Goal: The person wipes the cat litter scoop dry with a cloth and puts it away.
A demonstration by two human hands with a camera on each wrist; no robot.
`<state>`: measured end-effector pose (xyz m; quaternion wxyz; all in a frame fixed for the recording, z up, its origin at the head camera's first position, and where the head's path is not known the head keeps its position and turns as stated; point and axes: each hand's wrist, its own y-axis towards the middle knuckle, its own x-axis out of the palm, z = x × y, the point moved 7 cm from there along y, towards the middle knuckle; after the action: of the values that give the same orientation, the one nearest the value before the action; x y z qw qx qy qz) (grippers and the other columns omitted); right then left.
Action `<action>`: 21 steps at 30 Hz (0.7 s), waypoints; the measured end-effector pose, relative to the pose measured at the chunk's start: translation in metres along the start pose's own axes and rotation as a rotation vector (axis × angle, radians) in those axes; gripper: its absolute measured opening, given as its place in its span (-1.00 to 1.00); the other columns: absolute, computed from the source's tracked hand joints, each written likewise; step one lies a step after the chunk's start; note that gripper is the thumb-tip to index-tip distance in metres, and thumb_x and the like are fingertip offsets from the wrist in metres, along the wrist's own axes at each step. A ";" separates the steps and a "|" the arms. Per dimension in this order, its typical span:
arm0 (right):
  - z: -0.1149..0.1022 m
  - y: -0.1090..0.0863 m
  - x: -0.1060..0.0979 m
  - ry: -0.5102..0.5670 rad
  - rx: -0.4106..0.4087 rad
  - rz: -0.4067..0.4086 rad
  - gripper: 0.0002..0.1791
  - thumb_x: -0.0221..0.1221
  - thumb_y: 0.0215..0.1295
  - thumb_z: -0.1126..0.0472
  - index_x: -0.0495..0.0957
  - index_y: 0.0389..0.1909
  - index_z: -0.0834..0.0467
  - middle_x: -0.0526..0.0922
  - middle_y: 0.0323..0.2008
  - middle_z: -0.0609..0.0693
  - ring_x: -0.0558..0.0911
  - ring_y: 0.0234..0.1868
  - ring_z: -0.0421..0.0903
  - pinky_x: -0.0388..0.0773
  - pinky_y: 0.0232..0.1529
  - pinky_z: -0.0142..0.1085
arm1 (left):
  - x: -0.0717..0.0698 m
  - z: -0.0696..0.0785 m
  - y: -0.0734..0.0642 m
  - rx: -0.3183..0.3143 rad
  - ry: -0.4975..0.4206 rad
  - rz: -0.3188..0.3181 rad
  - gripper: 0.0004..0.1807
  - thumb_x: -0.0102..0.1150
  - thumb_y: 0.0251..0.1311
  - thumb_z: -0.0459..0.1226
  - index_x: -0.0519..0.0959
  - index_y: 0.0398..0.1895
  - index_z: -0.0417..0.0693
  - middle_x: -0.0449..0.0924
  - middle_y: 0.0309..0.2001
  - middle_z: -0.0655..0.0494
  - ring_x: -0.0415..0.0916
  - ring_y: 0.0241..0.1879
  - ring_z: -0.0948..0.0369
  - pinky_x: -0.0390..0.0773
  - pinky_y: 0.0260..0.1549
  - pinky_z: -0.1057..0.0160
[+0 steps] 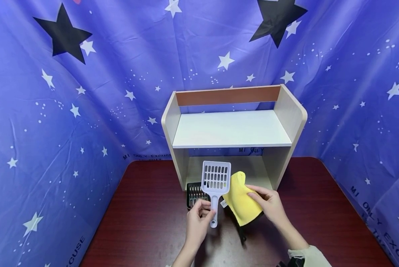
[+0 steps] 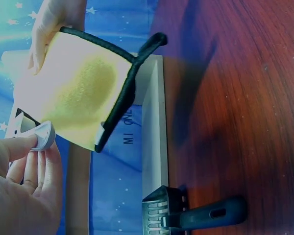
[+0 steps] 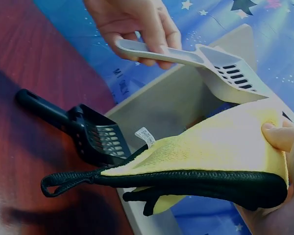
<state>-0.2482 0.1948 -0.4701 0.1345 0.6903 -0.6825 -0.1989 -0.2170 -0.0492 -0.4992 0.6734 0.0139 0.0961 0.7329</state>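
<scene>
My left hand (image 1: 198, 222) pinches the handle of a pale lavender slotted litter scoop (image 1: 214, 196), its slotted head raised in front of the shelf. A yellow cleaning cloth (image 1: 244, 204) with black edging, a hanging loop and a small white tag hangs from my right hand (image 1: 269, 204), gripped between thumb and fingers. In the right wrist view the scoop's head (image 3: 230, 73) is just beyond the cloth's upper edge. A black slotted scoop (image 3: 98, 137) lies on the table, close to the front of the shelf, touched by neither hand.
A two-tier wooden shelf (image 1: 232, 128) with a white middle board and brown back rail stands at the back of the dark red table (image 1: 146, 211). Blue star-patterned curtain (image 1: 119, 74) surrounds the table at the back and both sides.
</scene>
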 end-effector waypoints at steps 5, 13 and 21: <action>-0.002 0.008 -0.005 -0.030 0.004 0.019 -0.75 0.21 0.23 0.55 0.64 -0.06 0.47 0.74 -0.21 -0.41 0.66 -0.31 -0.48 0.60 -0.39 -0.55 | 0.000 -0.003 -0.001 -0.023 0.015 -0.019 -0.80 0.35 0.06 -0.49 0.59 -0.25 -0.18 0.72 -0.30 -0.10 0.59 -0.44 0.45 0.64 -0.43 0.44; -0.008 0.020 -0.006 -0.014 0.007 0.045 -0.75 0.20 0.26 0.52 0.63 -0.04 0.46 0.75 -0.22 -0.38 0.66 -0.36 -0.45 0.61 -0.43 -0.53 | 0.003 -0.003 -0.003 -0.015 -0.007 -0.057 -0.81 0.34 0.07 -0.49 0.59 -0.24 -0.20 0.71 -0.30 -0.15 0.58 -0.44 0.44 0.65 -0.42 0.43; -0.008 0.023 -0.002 -0.006 0.010 0.037 -0.75 0.20 0.27 0.52 0.64 -0.04 0.44 0.75 -0.23 -0.38 0.65 -0.36 -0.44 0.61 -0.42 -0.53 | 0.005 -0.003 -0.002 0.017 0.004 -0.069 -0.81 0.36 0.05 -0.49 0.61 -0.26 -0.19 0.73 -0.33 -0.13 0.59 -0.45 0.42 0.65 -0.40 0.43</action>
<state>-0.2652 0.1956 -0.4525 0.1324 0.6777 -0.6965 -0.1951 -0.2162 -0.0441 -0.5030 0.6979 0.0148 0.1042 0.7084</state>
